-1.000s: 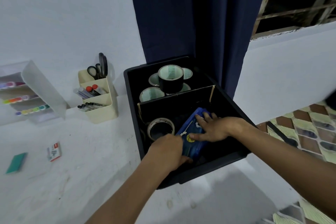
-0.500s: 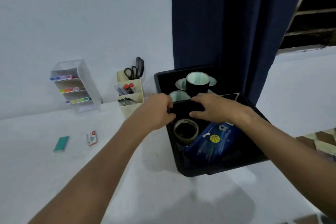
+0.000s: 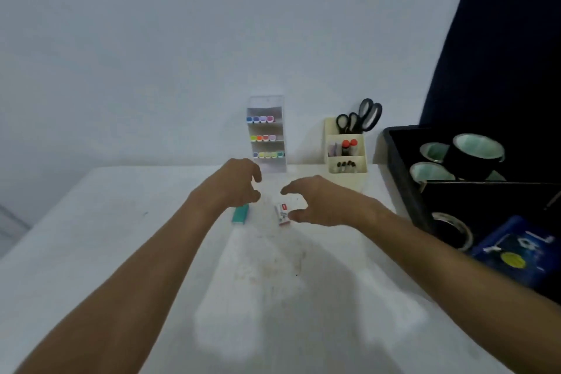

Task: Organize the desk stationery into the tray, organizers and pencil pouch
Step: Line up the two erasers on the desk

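A teal eraser [image 3: 240, 213] and a small white box with a red label [image 3: 282, 214] lie on the white desk. My left hand [image 3: 235, 188] hovers just above the eraser with fingers curled apart, holding nothing. My right hand [image 3: 315, 203] is spread over the white box, thumb beside it, not closed on it. At the right stands the black tray [image 3: 400, 167], which holds tape rolls [image 3: 478, 155] and the blue pencil pouch [image 3: 516, 252].
A clear tiered organizer [image 3: 267, 133] with coloured markers stands against the wall. A cream organizer [image 3: 346, 155] holds scissors [image 3: 361, 115], markers and pens. A dark curtain [image 3: 501, 39] hangs behind the tray. The desk's left edge [image 3: 60, 188] is near.
Both hands left the black tray and moved left to the desk middle, over the eraser and small box. The view swung left, so the tray now sits at the right edge.
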Available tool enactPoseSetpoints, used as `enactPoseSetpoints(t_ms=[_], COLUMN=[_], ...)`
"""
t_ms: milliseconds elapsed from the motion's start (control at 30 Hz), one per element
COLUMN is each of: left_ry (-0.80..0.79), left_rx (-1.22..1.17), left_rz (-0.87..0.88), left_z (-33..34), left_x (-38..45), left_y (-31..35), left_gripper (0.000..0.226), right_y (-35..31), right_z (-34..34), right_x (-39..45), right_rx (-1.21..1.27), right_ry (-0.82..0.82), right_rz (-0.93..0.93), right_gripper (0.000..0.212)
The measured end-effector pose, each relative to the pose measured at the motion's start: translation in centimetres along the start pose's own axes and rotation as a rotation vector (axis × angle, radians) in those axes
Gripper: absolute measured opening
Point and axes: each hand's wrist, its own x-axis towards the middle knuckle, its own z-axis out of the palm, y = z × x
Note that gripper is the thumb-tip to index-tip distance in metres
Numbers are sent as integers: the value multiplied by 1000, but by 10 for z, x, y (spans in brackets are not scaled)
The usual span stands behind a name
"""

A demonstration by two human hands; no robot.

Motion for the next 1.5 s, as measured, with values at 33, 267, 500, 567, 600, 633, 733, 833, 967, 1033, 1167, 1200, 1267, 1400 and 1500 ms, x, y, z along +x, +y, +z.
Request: enactPoseSetpoints(t_ms=[33,267,500,567,600,633,733,833,967,1033,1167,1200,1267,1400,1500], left_ry=[-22,-185,-256,-217,-204,-199,-174,-123,2,42,54,43,15,-40,-43], left_rx=[6,89,233,210,197,182,101,-18,-262,-297,-323,-323,-340,-212,-210], left_rz=[-17,-19,53,49,44,39,11,-25,-40,-23,-44,-50,-43,32,7], left_z=[5,57,80,84,86,87,90,94,103,109,121,122,119,110,114], left_x=[1,17,34,40,43,45,49,47,34,23,10,9,9,11,8], left_y=[-15,-61,-67,-67,-67,-67,-63,-60,-71,-81,-100,-102,-102,-91,-83], left_gripper=[37,75,86,76,74,74,78,70,65,63,64,68,76,79,83], right_y=[-3,2,8,12,14,16,24,28,31,34,44,45,47,43,39], right_z=[10,50,67,70,71,71,71,71,72,73,75,75,74,76,80], right_x=[12,63,84,89,91,92,96,99,100,96,89,88,87,87,79], right_rx=[-3,-110,-153,-150,-149,-145,-128,-118,-111,-114,-97,-95,-99,-104,-60], right_ry=[-23,-144,-212,-193,-179,-172,-167,-181,-186,-181,-147,-143,-136,-139,-103], right_rz=[13,117,152,155,153,152,154,167,174,176,183,180,167,184,251], right_gripper=[56,69,68,64,60,58,61,69,73,76,80,79,75,75,85])
